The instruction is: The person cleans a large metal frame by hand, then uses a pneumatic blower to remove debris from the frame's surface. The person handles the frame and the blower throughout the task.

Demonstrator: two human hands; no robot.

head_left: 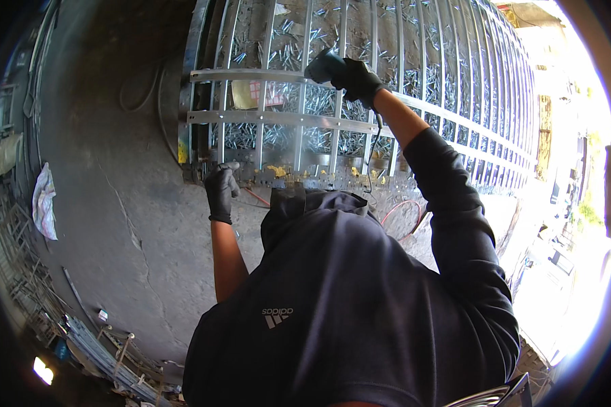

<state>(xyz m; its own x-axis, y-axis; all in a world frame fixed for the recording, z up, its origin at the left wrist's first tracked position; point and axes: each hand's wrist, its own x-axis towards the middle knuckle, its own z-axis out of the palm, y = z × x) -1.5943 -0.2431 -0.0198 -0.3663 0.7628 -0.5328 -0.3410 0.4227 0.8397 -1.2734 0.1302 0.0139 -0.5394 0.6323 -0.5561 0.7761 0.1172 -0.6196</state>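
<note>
My right hand, in a black glove, is wrapped round a dark green corded power drill. The drill points left over the upper metal cross strip; whether its tip touches the strip I cannot tell. Its cord hangs down from the grip. My left hand, also black-gloved, is closed at the near left edge of the metal frame; what its fingers hold, if anything, is hidden. Two cross strips, the lower one nearer me, lie across several parallel metal bars.
Many small, shiny metal pieces lie scattered beneath the bars, near a yellowish sheet. A red hose or cable loops on the floor at right. A pale cloth or bag lies far left, with metal lengths stacked lower left.
</note>
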